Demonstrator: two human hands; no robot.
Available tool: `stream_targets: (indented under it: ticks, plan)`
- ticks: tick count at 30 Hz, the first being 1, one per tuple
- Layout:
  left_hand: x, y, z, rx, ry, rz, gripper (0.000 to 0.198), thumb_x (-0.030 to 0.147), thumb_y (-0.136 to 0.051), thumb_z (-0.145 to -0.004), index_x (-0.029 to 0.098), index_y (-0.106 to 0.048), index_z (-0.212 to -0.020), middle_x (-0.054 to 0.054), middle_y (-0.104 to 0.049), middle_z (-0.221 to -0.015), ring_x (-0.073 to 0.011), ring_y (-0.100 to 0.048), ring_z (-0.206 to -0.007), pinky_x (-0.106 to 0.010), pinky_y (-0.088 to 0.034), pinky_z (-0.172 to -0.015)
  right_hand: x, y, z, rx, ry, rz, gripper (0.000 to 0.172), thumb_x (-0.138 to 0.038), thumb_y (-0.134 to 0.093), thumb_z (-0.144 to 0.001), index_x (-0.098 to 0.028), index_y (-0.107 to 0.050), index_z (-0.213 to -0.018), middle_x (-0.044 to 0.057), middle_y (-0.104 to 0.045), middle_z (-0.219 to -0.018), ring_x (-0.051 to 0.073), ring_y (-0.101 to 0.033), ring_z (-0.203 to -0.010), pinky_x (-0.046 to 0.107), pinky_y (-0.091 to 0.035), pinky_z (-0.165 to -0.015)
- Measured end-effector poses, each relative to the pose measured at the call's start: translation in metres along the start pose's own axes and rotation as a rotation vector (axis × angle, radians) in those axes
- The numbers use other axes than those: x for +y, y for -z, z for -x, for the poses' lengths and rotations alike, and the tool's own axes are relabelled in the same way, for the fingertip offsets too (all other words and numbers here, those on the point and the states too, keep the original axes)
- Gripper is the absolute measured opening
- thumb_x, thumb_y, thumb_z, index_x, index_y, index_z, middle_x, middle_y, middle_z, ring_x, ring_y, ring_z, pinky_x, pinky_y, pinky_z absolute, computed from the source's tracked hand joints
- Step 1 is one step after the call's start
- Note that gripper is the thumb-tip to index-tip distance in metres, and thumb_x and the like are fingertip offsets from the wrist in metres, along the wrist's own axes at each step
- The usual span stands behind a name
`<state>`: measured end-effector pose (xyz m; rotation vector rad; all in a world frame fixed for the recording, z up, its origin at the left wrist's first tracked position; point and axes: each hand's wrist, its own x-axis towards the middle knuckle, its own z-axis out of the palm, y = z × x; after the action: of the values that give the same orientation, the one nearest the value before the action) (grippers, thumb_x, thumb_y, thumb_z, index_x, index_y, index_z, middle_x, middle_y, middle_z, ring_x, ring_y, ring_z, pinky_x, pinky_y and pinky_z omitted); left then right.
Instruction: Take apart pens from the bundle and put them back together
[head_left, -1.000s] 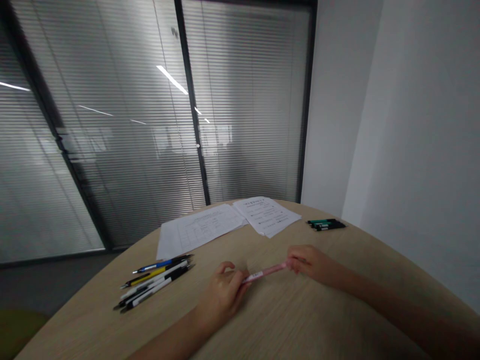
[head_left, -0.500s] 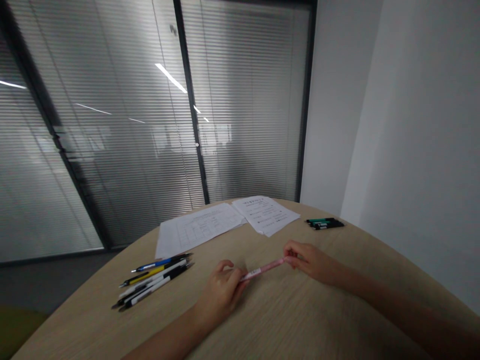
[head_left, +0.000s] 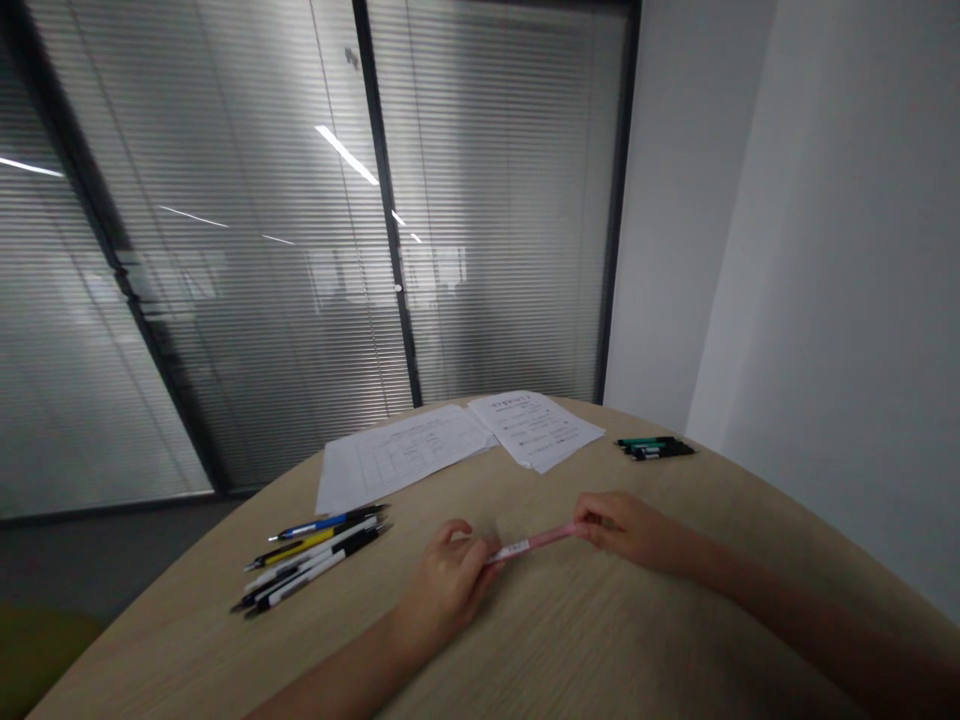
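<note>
A slim pink pen [head_left: 541, 538] with a whitish label spans the gap between my two hands, over the middle of the table. My left hand [head_left: 448, 575] pinches its left end. At the other end, the fingers of my right hand [head_left: 609, 525] are closed on the pen, slightly farther from me. To the left of my left hand lies a group of several pens [head_left: 319, 560], with blue, yellow, white and black barrels, side by side and slanted.
Printed sheets [head_left: 405, 455] lie toward the far edge of the wooden table [head_left: 555, 640], with another stack of printed paper [head_left: 536, 430] beside them. Several dark and green pens [head_left: 655, 448] rest at the far right. Glass panels with blinds stand behind.
My right hand has shifted slightly right and down in the view. The pen's right end sits a little lower. Both hands still hold it, and the whole view has moved slightly.
</note>
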<state>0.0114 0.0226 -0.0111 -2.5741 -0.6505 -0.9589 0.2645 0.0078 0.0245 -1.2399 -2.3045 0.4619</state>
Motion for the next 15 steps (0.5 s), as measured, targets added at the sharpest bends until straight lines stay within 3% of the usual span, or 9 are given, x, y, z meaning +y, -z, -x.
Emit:
stream_targets:
  ticks: [8,11,15]
  plan:
    - [0.000,0.001,0.000,0.059,-0.044,0.033,0.014,0.017,-0.037,-0.087,0.017,-0.050,-0.083,0.001,-0.063,-0.058,-0.0104,-0.057,-0.047,-0.032,-0.045,-0.070,0.006,-0.002,-0.002,-0.088,-0.064,-0.225,0.024,-0.033,-0.043,-0.082,-0.017,-0.052,-0.066,-0.002,-0.055,-0.056,0.010,-0.048,-0.050,0.021,-0.036,-0.050]
    - [0.000,0.000,0.000,0.034,-0.064,0.027,0.014,0.017,-0.038,-0.087,0.017,-0.052,-0.084,0.002,-0.061,-0.056,-0.0104,-0.056,-0.047,-0.032,-0.044,-0.070,0.009,-0.006,-0.004,-0.061,-0.082,-0.270,0.013,-0.027,-0.051,-0.077,-0.017,-0.055,-0.084,-0.001,-0.057,-0.065,0.011,-0.051,-0.059,0.022,-0.040,-0.056]
    - [-0.001,0.000,0.001,0.029,-0.122,0.015,0.020,0.014,-0.034,-0.088,0.017,-0.053,-0.083,0.001,-0.062,-0.057,-0.0115,-0.057,-0.051,-0.032,-0.042,-0.070,0.003,-0.012,-0.001,-0.141,-0.088,-0.293,0.037,-0.021,-0.059,-0.069,-0.019,-0.054,-0.105,0.001,-0.060,-0.079,0.013,-0.055,-0.070,0.024,-0.043,-0.063]
